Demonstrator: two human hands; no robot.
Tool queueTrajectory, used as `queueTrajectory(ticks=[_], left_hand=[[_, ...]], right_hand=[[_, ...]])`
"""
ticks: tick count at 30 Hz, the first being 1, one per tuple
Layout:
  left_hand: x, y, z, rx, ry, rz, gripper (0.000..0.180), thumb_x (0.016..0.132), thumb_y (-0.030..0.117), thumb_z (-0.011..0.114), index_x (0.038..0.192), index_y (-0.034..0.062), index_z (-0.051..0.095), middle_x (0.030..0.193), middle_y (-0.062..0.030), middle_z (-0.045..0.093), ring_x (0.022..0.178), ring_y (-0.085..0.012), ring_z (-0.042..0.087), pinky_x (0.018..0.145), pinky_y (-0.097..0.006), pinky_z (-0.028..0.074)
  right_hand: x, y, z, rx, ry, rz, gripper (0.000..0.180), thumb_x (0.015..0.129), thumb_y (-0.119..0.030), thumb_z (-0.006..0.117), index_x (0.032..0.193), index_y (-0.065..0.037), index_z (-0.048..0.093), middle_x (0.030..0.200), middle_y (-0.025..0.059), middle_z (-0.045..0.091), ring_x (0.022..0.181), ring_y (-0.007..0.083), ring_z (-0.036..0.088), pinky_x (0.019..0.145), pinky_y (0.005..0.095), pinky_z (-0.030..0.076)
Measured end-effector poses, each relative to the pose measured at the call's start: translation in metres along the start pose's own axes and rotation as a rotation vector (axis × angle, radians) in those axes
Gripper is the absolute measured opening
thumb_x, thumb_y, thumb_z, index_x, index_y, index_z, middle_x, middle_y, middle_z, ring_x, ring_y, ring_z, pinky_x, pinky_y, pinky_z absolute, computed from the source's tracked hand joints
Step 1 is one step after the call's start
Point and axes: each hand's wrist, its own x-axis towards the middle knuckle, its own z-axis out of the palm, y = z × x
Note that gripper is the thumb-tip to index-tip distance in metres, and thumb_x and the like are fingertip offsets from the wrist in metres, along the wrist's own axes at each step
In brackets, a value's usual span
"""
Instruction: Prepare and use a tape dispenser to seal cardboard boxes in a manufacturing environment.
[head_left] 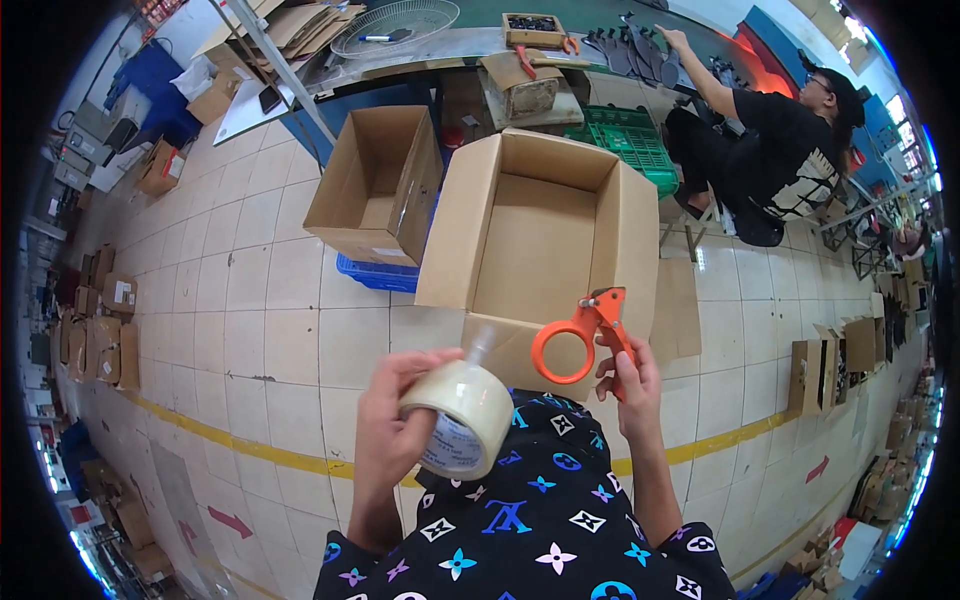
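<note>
Our left hand (390,425) grips a tape roll (458,418); our right hand (630,385) closes on an orange dispenser (580,340). We judge we're loading tape: the roll must go onto the dispenser's ring. Just beyond stands an open box (540,240).

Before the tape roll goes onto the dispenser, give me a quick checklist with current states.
1. Left hand has a firm grip on the clear packing-tape roll: ok.
2. Right hand holds the orange plastic tape dispenser by its handle: ok.
3. Dispenser ring bare, no roll on it: ok.
4. Loose tape end lifted off the roll: ok.
5. Open brown cardboard box ahead, flaps up, nothing visible inside: ok.
6. Dispenser blade condition: cannot tell.
</note>
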Motion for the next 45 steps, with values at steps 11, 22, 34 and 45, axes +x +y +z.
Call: queueTrajectory(ticks=[11, 22, 34, 45], left_hand=[[0.017, 0.022, 0.03, 0.327, -0.417, 0.09, 0.022, 0.069, -0.003, 0.066, 0.091, -0.0001, 0.066, 0.102, -0.0128, 0.061, 0.094, -0.0277, 0.064, 0.083, -0.034, 0.05], [-0.016, -0.014, 0.047, 0.31, -0.348, 0.207, 0.04, 0.076, -0.002, 0.062, 0.114, -0.0014, 0.051, 0.111, -0.0192, 0.043, 0.102, -0.0356, 0.053, 0.09, -0.041, 0.047], [-0.006, -0.015, 0.03, 0.14, -0.65, -0.137, 0.047, 0.076, 0.008, 0.069, 0.121, 0.007, 0.057, 0.126, -0.0161, 0.048, 0.12, -0.0309, 0.05, 0.103, -0.039, 0.041], [-0.015, -0.013, 0.038, 0.217, -0.516, 0.016, 0.044, 0.078, 0.029, 0.08, 0.114, 0.0075, 0.067, 0.101, -0.011, 0.054, 0.095, -0.0237, 0.057, 0.085, -0.035, 0.049]], right_hand=[[-0.017, -0.019, -0.008, -0.228, -0.264, -0.22, 0.054, 0.089, -0.02, 0.065, 0.136, 0.001, 0.049, 0.132, 0.0182, 0.052, 0.107, 0.0205, 0.058, 0.088, 0.0311, 0.049], [-0.028, -0.002, -0.021, -0.185, -0.28, -0.343, 0.062, 0.084, -0.026, 0.073, 0.135, -0.003, 0.045, 0.138, 0.0182, 0.043, 0.121, 0.0267, 0.053, 0.102, 0.0389, 0.044], [-0.023, -0.007, -0.029, -0.091, -0.371, -0.119, 0.056, 0.084, -0.016, 0.069, 0.133, -0.005, 0.044, 0.137, 0.0173, 0.043, 0.124, 0.0282, 0.052, 0.092, 0.0406, 0.055], [-0.025, 0.007, -0.029, -0.07, -0.413, -0.14, 0.058, 0.081, -0.013, 0.072, 0.133, -0.004, 0.045, 0.139, 0.0178, 0.042, 0.127, 0.0281, 0.049, 0.107, 0.0401, 0.04]])
